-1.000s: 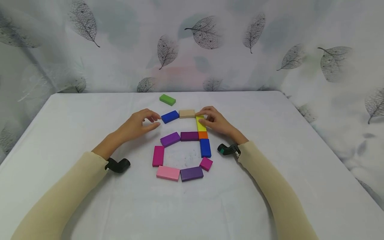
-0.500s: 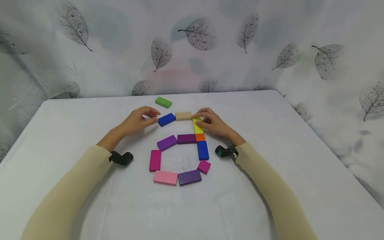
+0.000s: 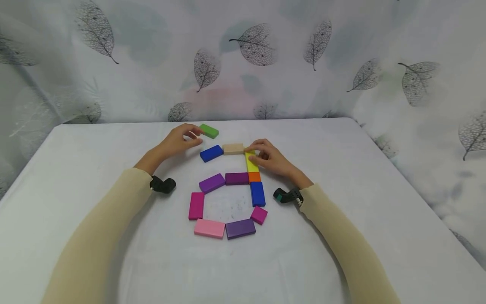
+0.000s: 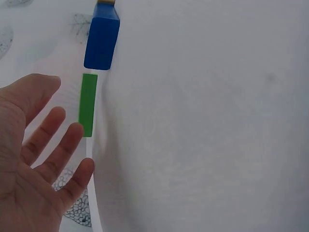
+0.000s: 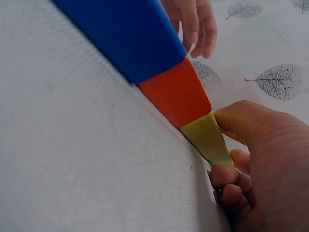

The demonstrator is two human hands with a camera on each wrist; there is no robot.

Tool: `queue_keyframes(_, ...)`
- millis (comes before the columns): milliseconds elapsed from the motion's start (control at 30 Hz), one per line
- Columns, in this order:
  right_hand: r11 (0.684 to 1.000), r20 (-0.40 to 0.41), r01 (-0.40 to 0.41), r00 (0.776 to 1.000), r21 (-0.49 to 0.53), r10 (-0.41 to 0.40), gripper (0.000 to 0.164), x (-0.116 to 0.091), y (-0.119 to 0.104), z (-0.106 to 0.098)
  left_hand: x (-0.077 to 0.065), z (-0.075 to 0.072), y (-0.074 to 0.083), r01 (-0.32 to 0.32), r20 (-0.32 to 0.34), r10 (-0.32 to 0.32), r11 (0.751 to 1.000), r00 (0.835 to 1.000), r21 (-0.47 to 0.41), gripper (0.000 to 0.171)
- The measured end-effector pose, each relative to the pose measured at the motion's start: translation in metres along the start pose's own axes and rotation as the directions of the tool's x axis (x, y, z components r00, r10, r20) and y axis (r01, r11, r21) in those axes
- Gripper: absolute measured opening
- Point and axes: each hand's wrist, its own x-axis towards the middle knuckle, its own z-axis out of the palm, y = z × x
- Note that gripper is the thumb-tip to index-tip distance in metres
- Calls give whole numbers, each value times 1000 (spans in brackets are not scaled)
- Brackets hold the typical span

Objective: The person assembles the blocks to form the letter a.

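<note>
My left hand [image 3: 178, 140] is at the far side of the table, fingers apart, its fingertips right at the left end of a green block [image 3: 209, 131]. The left wrist view shows the spread fingers [image 4: 72, 137] beside that green block, with nothing between them and the thumb. My right hand [image 3: 273, 157] pinches a yellow block [image 3: 252, 162]; in the right wrist view the thumb lies along one side and curled fingers meet its far end. Below the yellow block an orange block [image 3: 254, 177] and a blue block [image 3: 257, 194] continue the column. A beige block [image 3: 233, 149] adjoins at the top.
Another blue block [image 3: 211, 153] lies left of the beige one. A ring of blocks closes below: purple [image 3: 211, 183], plum [image 3: 237, 178], magenta [image 3: 196, 206], pink [image 3: 209, 228], dark violet [image 3: 241, 229] and a small magenta square [image 3: 259, 215]. A leaf-patterned curtain [image 3: 152, 76] hangs behind the white table [image 3: 322, 253].
My left hand has moved away from the blue block, up and farther back to the green block. The right hand stays at the yellow block. The head view has shifted slightly.
</note>
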Motion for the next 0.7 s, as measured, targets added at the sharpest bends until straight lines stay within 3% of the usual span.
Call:
queue_keyframes(233,1000,0,-4,1000,9,4,33,0,1,1,15,-4,-4,-14,-14,14,1000,1000,-12,38)
queue_keyframes(700,999,-7,-41,999,16,41,34,-1,-2,2,32,-4,-13,-17,58,14,999,998,48,52)
